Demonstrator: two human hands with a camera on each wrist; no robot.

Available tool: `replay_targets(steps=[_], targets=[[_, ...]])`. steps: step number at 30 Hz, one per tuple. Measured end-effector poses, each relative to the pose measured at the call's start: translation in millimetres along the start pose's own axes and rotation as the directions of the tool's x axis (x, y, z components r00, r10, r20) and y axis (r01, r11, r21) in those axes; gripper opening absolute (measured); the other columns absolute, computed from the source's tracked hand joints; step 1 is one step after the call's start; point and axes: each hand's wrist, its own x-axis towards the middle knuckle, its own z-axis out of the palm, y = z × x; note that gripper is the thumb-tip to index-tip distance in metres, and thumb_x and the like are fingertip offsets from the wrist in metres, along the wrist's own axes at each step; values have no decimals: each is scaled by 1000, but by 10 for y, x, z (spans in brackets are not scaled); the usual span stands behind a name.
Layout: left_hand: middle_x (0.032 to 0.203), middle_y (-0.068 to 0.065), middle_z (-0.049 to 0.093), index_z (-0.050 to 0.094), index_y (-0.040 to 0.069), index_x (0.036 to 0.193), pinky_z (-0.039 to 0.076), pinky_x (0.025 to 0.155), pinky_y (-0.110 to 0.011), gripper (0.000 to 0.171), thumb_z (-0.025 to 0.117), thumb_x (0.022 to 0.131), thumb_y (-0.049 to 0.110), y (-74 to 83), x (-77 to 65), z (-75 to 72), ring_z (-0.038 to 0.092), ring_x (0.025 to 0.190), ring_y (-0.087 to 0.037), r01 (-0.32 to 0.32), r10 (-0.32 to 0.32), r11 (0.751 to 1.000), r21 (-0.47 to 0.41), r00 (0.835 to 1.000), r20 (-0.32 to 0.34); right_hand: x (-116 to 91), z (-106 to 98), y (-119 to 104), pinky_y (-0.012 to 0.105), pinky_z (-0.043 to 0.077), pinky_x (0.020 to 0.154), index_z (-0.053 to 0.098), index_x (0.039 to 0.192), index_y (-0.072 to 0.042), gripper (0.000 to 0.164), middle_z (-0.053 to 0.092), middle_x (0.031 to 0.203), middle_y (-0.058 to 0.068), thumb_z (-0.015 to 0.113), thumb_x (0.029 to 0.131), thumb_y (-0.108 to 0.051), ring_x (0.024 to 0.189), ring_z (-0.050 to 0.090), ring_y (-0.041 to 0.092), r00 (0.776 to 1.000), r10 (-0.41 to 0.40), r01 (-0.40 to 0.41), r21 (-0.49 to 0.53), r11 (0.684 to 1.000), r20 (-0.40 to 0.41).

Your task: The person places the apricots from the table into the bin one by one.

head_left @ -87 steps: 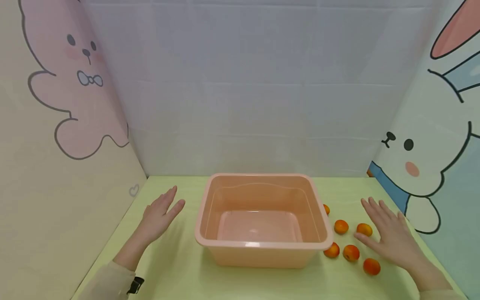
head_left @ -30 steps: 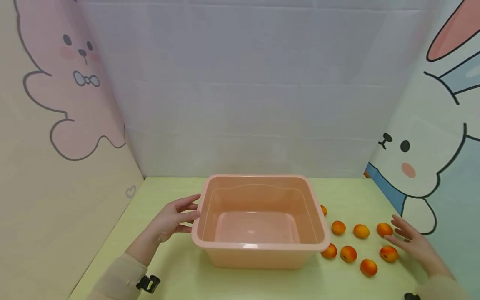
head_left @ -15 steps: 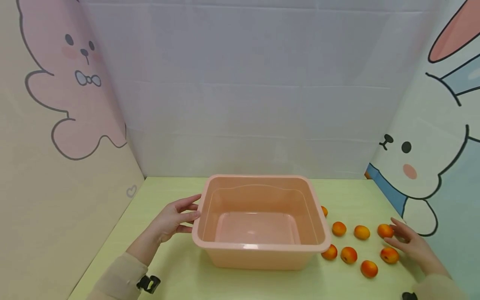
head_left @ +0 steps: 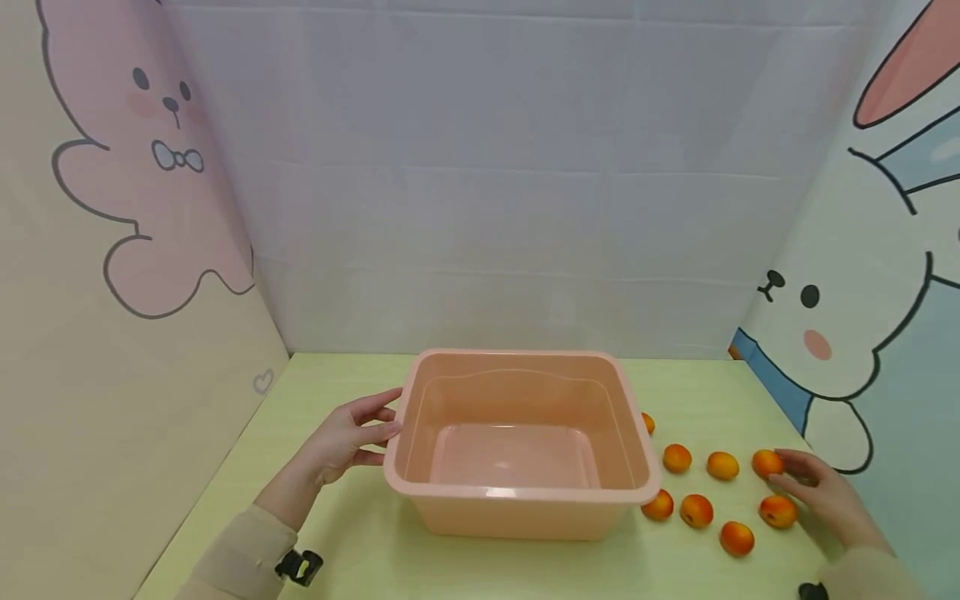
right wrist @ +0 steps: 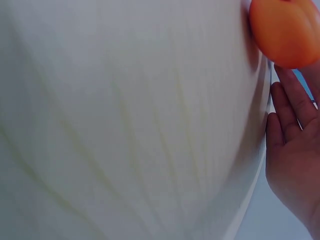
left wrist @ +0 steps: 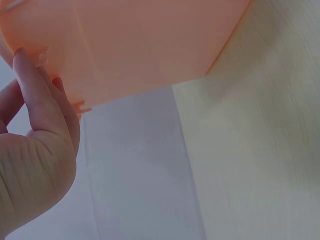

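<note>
Tub (head_left: 517, 517) lower centre, left hand (head_left: 341, 440) gripping it; left wrist view adds fingers (left wrist: 34, 92) against outer wall. Right hand (head_left: 828, 496), fingers loose, at fruit (head_left: 766, 463), lower right of head frame; right wrist view adds palm.

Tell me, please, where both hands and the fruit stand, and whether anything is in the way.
Left hand touching left rim of basin. Right hand at farther rightmost fruit, grip unclear. Nearer rightmost fruit close by, possible snag.
</note>
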Motion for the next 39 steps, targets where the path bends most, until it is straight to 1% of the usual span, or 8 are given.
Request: replay_targets(steps=[6,15,19,23,25,28,35,39], targets=[[109,-11,54,37,7,153,61,69,-37,67,69,94,10,-10,-6,-7,64,86,-17,2,-2,1000,1,1000,-9,43,16,-14,65,39,95,29,143,14,87,35,140,42,59,96,-52,118,41,53,998,46,-46,11,999,35],[110,-11,55,38,8,153,61,70,-38,68,70,93,12,-11,0,-7,65,87,-19,2,-2,1000,13,1000,-13,38,46,-36,64,41,94,34,142,14,82,38,139,40,58,97,-50,118,43,51,1000,14,-12,51,999,-28],[111,-11,55,38,7,153,61,70,-38,68,70,93,12,-6,-3,-5,65,86,-19,-1,1,1000,11,1000,-13,-19,0,-195,33,50,84,39,143,9,77,60,125,15,62,96,-48,105,55,11,995,-33,38,56,998,-93],[111,-12,55,38,7,153,61,70,-37,67,70,94,12,0,-9,-5,64,86,-19,-8,8,1000,9,1000,-12,-62,-71,-445,10,43,67,43,142,7,71,53,105,-26,66,95,-41,86,42,-21,981,-116,130,84,988,-156],[111,-12,55,38,7,153,61,70,-37,67,70,94,12,2,-9,-1,65,85,-20,-10,10,1000,11,1000,-13,-74,-114,-599,7,43,68,42,142,8,68,50,104,-31,66,96,-37,86,43,-23,972,-159,177,95,980,-175],[111,-12,55,38,7,152,61,69,-38,67,70,93,11,4,-7,6,65,85,-20,-14,14,1000,14,1000,-14,-74,-172,-848,5,45,70,43,142,8,66,48,108,-29,66,97,-35,88,44,-23,954,-217,237,77,968,-205],[111,-14,55,39,6,152,61,70,-39,67,70,93,11,6,-3,20,67,85,-22,-24,25,999,28,1000,-9,-51,-323,-1522,4,47,75,44,142,4,58,52,121,-10,66,97,-24,93,49,-19,910,-362,382,73,921,-201],[111,-14,54,38,5,152,61,70,-39,67,70,93,11,7,-7,22,67,85,-23,-24,25,999,29,1000,-9,-15,-372,-1959,4,47,77,48,140,0,53,52,119,-14,68,96,-22,95,52,-17,876,-444,461,55,886,-189]])
